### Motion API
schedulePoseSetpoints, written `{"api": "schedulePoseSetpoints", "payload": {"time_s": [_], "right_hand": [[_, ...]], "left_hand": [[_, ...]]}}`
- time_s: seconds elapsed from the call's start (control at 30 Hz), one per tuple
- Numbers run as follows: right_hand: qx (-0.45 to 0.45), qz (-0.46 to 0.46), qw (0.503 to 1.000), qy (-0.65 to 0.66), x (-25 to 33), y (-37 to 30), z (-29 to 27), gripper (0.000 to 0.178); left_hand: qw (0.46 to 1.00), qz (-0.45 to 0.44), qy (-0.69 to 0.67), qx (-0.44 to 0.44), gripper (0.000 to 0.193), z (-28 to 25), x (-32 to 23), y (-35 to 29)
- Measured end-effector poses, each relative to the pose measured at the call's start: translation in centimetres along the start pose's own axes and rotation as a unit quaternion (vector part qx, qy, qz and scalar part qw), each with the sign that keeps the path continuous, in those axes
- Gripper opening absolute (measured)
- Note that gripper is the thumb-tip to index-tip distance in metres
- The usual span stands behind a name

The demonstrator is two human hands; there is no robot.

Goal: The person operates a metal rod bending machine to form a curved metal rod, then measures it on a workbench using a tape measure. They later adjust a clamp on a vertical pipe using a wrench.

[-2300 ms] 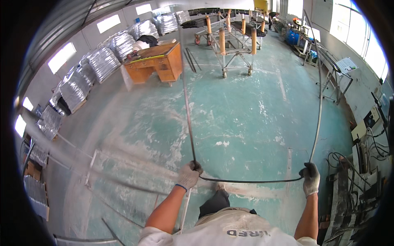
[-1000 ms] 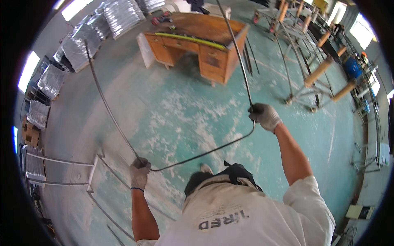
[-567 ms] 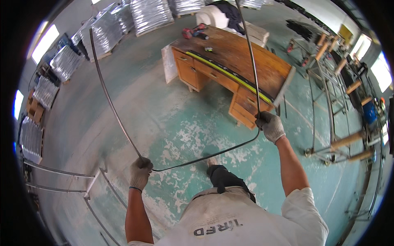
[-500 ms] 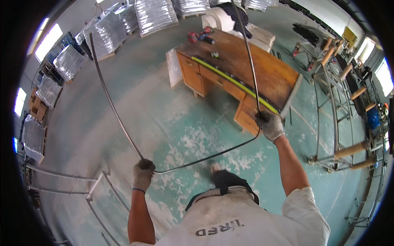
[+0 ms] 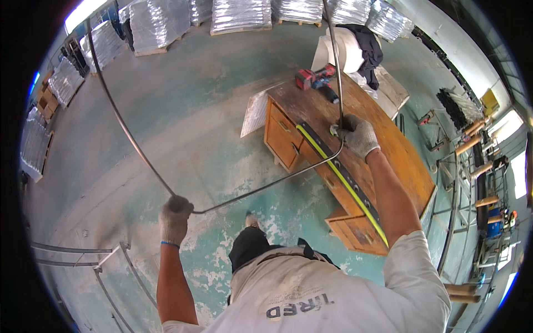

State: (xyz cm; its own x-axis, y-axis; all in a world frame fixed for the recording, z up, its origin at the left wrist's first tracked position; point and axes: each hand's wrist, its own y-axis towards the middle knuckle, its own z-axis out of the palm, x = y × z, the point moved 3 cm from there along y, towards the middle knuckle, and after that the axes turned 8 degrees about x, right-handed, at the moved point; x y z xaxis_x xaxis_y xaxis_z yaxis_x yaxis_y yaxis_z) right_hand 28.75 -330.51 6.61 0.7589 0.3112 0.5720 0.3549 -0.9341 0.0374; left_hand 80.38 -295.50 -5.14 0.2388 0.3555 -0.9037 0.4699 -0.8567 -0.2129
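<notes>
A thin metal tube (image 5: pixel 266 186), bent into a wide U, is held up in front of me in both gloved hands. My left hand (image 5: pixel 175 217) is wrapped round the tube's left leg just above its bend. At the other bend my right hand (image 5: pixel 359 136) grips the right leg, over the wooden desk (image 5: pixel 383 150). Both legs run up and away, the right one past the top of the view. Lying along the desk's front edge is a yellow-green strip (image 5: pixel 347 188) beside a black one. A small yellowish object (image 5: pixel 333 130) shows next to my right hand.
Red cordless power tools (image 5: pixel 316 77) lie on the desk's far end. A white metal frame (image 5: pixel 111 256) stands low at left. Racks with brown rollers (image 5: pixel 469 145) line the right. Wrapped pallets (image 5: pixel 241 14) stand along the back, and dark cloth (image 5: pixel 366 53) drapes a white roll.
I have moved forward, so the desk sits closer and farther right. Both hands still hold the bent tube, and its right bend has come over the desk.
</notes>
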Motion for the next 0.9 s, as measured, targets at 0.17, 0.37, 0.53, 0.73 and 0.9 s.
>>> {"api": "schedulePoseSetpoints", "payload": {"time_s": [0.17,0.37,0.53,0.73,0.9], "right_hand": [[-0.002,0.014,1.000,-0.009,-2.5,17.3,-0.5,0.036],[0.014,-0.012,1.000,-0.021,-6.1,39.8,0.0,0.034],[0.041,-0.022,0.999,-0.006,-10.7,58.5,3.5,0.034],[0.103,-0.019,0.994,-0.039,-19.6,71.8,9.8,0.035],[0.163,-0.001,0.981,-0.109,-25.4,77.3,14.5,0.037]], "left_hand": [[0.999,-0.024,0.008,0.025,0.008,2.6,-7.1,15.6],[0.999,-0.022,-0.037,0.011,0.010,6.4,-11.5,33.6],[0.996,-0.083,-0.006,-0.012,0.011,12.9,-13.6,47.0],[0.989,-0.143,-0.001,-0.022,0.011,19.7,-12.4,58.3],[0.971,-0.239,0.008,-0.016,0.011,24.6,-10.3,63.5]]}}
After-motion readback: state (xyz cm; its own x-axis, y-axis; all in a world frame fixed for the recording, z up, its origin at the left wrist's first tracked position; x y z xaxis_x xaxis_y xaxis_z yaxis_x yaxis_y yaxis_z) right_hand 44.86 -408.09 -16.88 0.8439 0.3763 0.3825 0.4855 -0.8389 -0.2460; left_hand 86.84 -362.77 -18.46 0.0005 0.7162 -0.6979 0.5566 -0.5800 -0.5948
